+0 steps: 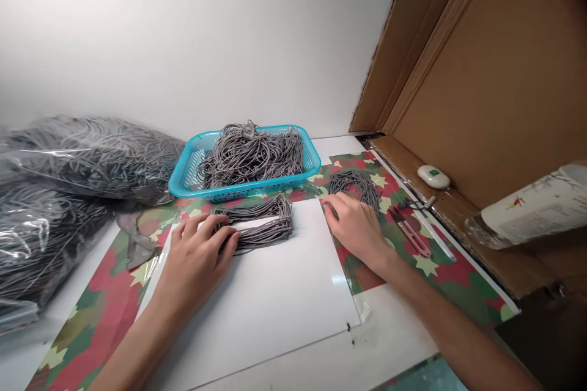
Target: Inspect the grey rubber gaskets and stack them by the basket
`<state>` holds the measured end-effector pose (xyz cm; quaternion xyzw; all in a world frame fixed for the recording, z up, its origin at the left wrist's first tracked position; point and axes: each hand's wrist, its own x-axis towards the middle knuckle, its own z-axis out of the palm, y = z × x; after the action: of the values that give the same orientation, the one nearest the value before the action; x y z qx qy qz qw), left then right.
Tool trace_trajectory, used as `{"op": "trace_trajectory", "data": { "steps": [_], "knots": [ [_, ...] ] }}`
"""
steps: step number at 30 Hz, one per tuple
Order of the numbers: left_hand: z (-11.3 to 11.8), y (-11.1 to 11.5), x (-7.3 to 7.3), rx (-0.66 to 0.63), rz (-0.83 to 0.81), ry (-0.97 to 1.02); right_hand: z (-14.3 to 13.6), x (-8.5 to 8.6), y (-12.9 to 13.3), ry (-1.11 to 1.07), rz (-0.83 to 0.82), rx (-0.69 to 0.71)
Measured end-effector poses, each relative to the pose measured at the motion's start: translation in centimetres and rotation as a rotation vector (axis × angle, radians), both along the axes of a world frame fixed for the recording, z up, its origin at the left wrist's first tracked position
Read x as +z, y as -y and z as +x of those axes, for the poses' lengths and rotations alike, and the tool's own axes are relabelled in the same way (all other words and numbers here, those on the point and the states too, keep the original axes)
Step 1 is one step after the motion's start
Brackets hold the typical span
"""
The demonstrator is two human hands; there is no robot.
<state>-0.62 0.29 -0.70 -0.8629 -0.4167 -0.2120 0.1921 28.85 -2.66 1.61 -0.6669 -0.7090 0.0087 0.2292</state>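
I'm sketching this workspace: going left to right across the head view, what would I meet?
Bagged gray cords, left hand, gray cord bundle, right hand, pink tool, white-wrapped container.

The left hand (195,250) partly hides a gray cord bundle (266,235).

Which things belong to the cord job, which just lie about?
Likely job:
grey cord bundle, under left hand
second cord bundle, near right hand
white sheet
blue basket of cords
bagged cords

Likely idle:
pink snips
labelled bottle
white oval object
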Motion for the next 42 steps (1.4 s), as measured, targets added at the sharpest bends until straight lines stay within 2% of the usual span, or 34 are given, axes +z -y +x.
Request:
{"op": "trace_trajectory", "data": {
  "steps": [6, 10, 14, 20, 26, 30, 35, 39, 42],
  "knots": [
    [-0.2, 0.1, 0.7, -0.02, 0.065, 0.065, 1.4, 0.9, -0.3, 0.161, -0.146, -0.188],
    [0.2, 0.3, 1.2, -0.022, 0.054, 0.124, 1.8, 0.8, -0.4, 0.168, -0.199, -0.204],
    [0.4, 0.6, 1.8, -0.01, 0.054, 0.146, 2.0, 0.6, -0.4, 0.138, -0.186, -0.209],
    [0.5, 0.8, 1.9, 0.019, 0.036, 0.189, 2.9, 1.3, -0.8, 0.045, -0.039, -0.282],
    [0.6, 1.0, 1.9, 0.032, 0.019, 0.206, 4.1, 1.5, -1.4, -0.307, 0.441, -0.267],
    [0.6, 1.1, 1.9, 0.022, 0.043, 0.191, 4.6, 1.2, -1.6, -0.457, 0.448, -0.238],
    [0.6, 1.0, 1.9, 0.026, 0.042, 0.196, 5.4, 1.0, -1.9, -0.426, 0.504, -0.268],
    [0.6, 0.9, 1.8, 0.029, 0.025, 0.207, 6.4, 0.7, -3.1, -0.677, 0.507, -0.245],
    [0.6, 0.9, 1.8, 0.026, 0.013, 0.217, 6.7, 1.2, -4.2, -0.821, 0.494, -0.206]
  ]
}}
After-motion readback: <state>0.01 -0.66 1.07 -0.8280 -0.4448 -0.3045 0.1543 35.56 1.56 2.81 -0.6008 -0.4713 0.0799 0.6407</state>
